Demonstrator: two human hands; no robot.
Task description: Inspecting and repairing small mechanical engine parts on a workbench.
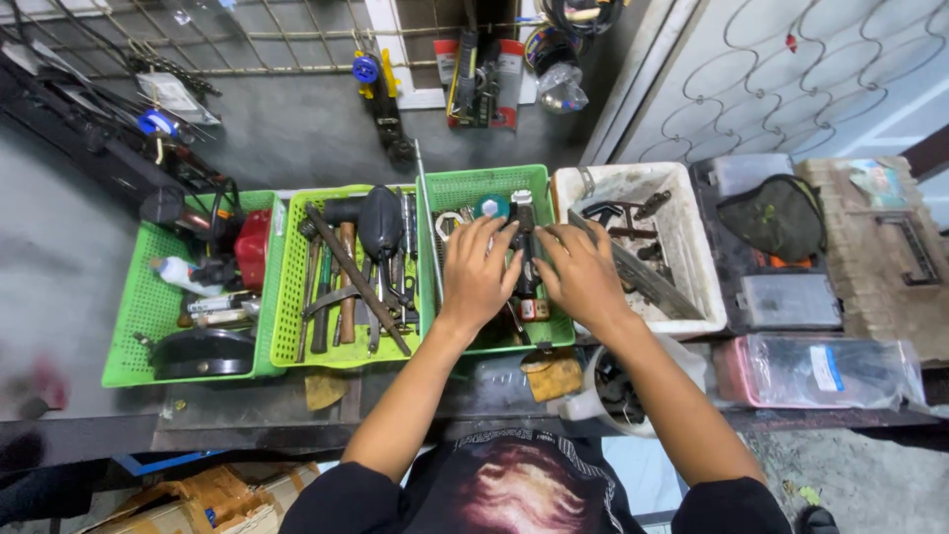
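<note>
A green basket (457, 188) of tools is reached into by both hands. A dark tool (525, 247) is touched between the left hand (479, 269) and the right hand (581, 272), fingers spread wide; a grip cannot be told. A white tub (682, 198) lies just right of the right hand.

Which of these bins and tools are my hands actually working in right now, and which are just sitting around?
In hand:
left hand
right hand
third green basket
dark tool between the hands

Lying about:
middle green basket
left green basket
white bin
black case
</note>
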